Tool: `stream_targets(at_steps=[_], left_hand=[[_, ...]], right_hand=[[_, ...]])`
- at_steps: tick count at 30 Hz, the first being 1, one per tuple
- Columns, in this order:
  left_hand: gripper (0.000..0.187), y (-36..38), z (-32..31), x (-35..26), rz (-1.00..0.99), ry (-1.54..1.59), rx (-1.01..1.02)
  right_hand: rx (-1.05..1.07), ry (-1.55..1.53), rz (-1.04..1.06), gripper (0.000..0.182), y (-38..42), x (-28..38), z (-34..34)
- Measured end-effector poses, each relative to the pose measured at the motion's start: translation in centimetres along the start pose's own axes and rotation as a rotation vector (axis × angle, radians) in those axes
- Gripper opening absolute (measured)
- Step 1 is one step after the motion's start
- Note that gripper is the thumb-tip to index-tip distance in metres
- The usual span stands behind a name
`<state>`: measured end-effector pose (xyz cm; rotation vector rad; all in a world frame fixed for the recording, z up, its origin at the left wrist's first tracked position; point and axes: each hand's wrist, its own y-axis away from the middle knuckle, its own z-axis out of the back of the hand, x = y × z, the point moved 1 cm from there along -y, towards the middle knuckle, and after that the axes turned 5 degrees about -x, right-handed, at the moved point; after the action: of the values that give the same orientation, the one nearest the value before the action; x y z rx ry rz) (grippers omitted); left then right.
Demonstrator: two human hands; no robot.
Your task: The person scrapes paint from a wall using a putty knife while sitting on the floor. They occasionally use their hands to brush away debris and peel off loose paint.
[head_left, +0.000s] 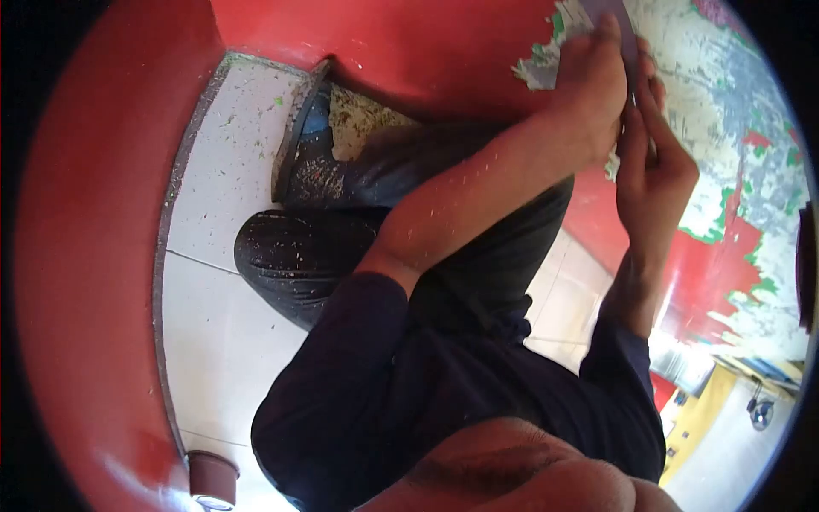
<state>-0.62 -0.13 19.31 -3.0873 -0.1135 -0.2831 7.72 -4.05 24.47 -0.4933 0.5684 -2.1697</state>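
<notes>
Both my hands are raised to a wall at the upper right, closed around a flat grey scraper point(630, 49). My left hand point(593, 81) grips it from the left, its thumb along the flat side. My right hand point(655, 166) holds it from below and to the right, fingers bent around its lower part. The scraper's upper end runs out of the top of the view, and its handle is mostly covered by my fingers. Behind the hands, the wall point(717, 111) shows white and grey patches with ragged edges of red and green paint.
Red walls point(94, 256) stand to the left and ahead. My bent legs point(307, 256) are on the white tiled floor point(213, 316), with flakes scattered around the foot. A brown pot-like container point(212, 480) sits at the lower left. A small fan point(761, 415) shows at the lower right.
</notes>
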Motion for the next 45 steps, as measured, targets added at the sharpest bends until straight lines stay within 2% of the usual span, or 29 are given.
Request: stream_targets(at_steps=[3, 6, 9, 10, 11, 12, 14, 17, 20, 24, 25, 28, 30, 33, 35, 36, 37, 39, 40, 42, 43, 45], left_hand=[[0.040, 0.5, 0.0, -0.5, 0.012, 0.043, 0.114], [0.039, 1.7, -0.9, -0.7, 0.101, -0.006, 0.042], [0.041, 0.0, 0.5, -2.5, -0.050, 0.143, 0.137], [0.041, -0.5, 0.5, -3.2, -0.102, 0.182, 0.172], [0.042, -0.1, 0.6, -2.4, 0.077, 0.117, 0.174], [0.046, -0.7, 1.1, -0.5, -0.012, -0.012, 0.042], [0.045, -0.3, 0.5, 1.2, -0.019, 0.006, 0.042], [0.046, 0.3, -0.5, -0.8, -0.067, 0.035, -0.066], [0.048, 0.7, 0.7, 0.6, 0.053, -0.008, -0.056], [0.046, 0.0, 0.7, 0.0, -0.081, -0.012, -0.070], [0.041, 1.1, 0.6, -0.8, 0.112, 0.052, -0.011], [0.039, 1.1, 1.0, 0.4, 0.172, 0.058, -0.025], [0.038, 0.7, 1.5, 0.1, 0.055, 0.025, -0.023], [0.038, 0.1, 1.3, 0.5, 0.056, 0.003, -0.052], [0.039, 1.7, 0.2, 0.1, 0.123, -0.042, -0.125], [0.040, 0.5, 0.3, -0.7, 0.039, -0.061, -0.101], [0.041, -0.6, 0.9, -0.9, -0.028, -0.078, -0.093], [0.042, -0.7, 2.1, -1.5, -0.145, -0.168, -0.157], [0.041, -0.5, 2.9, -2.6, -0.036, 0.096, 0.150], [0.044, -1.8, 4.1, -0.3, 0.053, 0.039, 0.007], [0.041, -0.8, 3.3, 0.3, 0.029, 0.003, -0.033], [0.034, -0.5, 2.3, 2.0, -0.068, 0.042, -0.114]], right_hand=[[0.038, 0.064, -0.091, 0.031, 0.5, -0.3, 0.4], [0.074, 0.043, -0.115, 0.030, 0.5, 0.2, 1.1], [0.133, 0.103, -0.152, 0.028, -1.5, 1.8, -0.1], [0.112, 0.088, -0.078, 0.027, -1.3, 1.6, -0.2], [0.091, 0.074, -0.003, 0.026, -1.1, 1.5, -0.3], [0.064, 0.060, 0.014, 0.027, -0.3, 0.5, 0.2], [0.010, 0.085, 0.100, 0.028, 0.3, -1.1, 0.7], [0.041, 0.041, -0.054, 0.030, -0.4, 1.5, 0.3], [0.091, -0.007, -0.119, 0.029, 0.1, 0.6, 0.9], [0.108, 0.001, -0.213, 0.029, 0.3, 0.7, 0.3], [0.095, -0.008, -0.183, 0.029, 0.7, 0.5, 0.5], [0.041, -0.098, -0.076, 0.028, 1.2, -0.1, 0.8], [0.046, -0.052, -0.031, 0.027, 1.0, -0.8, -0.1], [0.043, 0.002, -0.064, 0.027, 1.0, -0.9, -0.2], [0.054, -0.103, -0.200, 0.027, 2.1, -0.2, 0.9], [0.053, -0.162, -0.217, 0.027, 1.2, -0.4, 0.9], [0.045, -0.003, -0.003, 0.030, 0.2, -1.3, -0.3], [0.173, 0.071, -0.210, 0.029, -0.3, 0.8, -1.2], [0.227, 0.103, -0.298, 0.029, -1.1, 1.6, -1.8], [0.089, 0.038, -0.099, 0.025, 0.5, -0.7, -1.1], [0.025, 0.015, 0.003, 0.024, 1.5, -1.8, -0.8], [0.022, 0.014, 0.010, 0.026, 1.5, -1.9, -1.0]])
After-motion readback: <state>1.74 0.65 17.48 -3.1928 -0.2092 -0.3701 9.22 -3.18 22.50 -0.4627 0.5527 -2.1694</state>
